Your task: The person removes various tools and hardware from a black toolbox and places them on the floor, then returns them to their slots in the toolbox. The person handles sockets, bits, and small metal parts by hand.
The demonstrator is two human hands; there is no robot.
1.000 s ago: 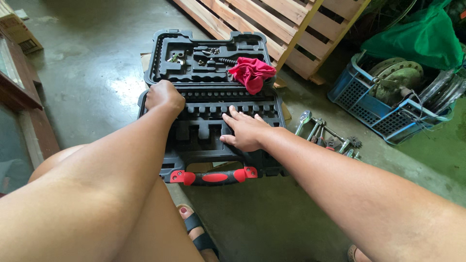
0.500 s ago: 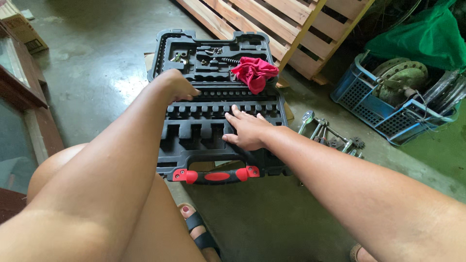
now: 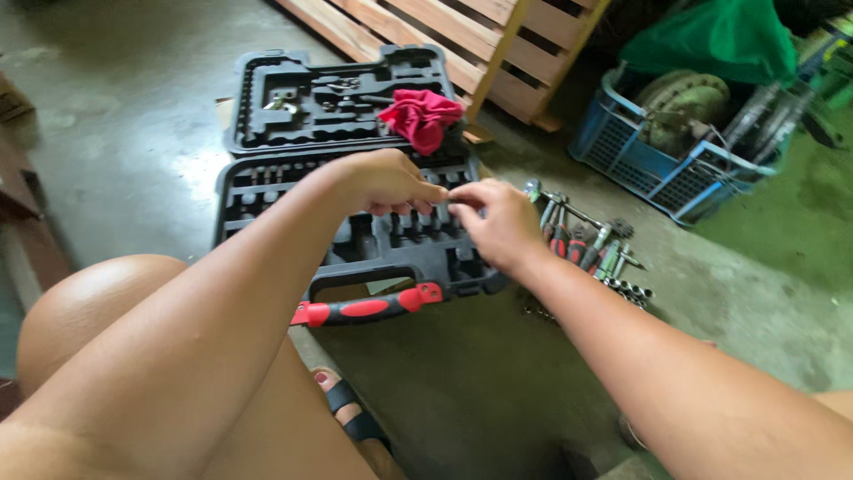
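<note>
At the near edge of the view, a bare knee [image 3: 98, 311] is seen at 8 o'clock and a sandalled foot [image 3: 351, 413] at 6 o'clock, on the grey concrete floor [image 3: 133, 151]. Just past them, the open black tool case [image 3: 267, 200] is laid flat, with a red and black handle [image 3: 369, 307] at its near rim. Over the case, the left hand [image 3: 386, 182] and the right hand [image 3: 498, 222] are brought together, fingertips nearly touching. Both are pinched shut, as if on a small part, but the part itself cannot be made out.

A small part could be dropped here, it is judged, and could roll away on the floor or get lost among the loose tools [image 3: 586, 244] lying at 3 o'clock. The case could also be bumped by the knee, since it is close.

Open floor is found at 9 o'clock and at 5 o'clock. Farther off, a red rag [image 3: 422, 116] is lying on the case lid. Room is shut in by the wooden pallet [image 3: 426, 36] at 12 o'clock and the blue crate [image 3: 657, 151] at 2 o'clock.
</note>
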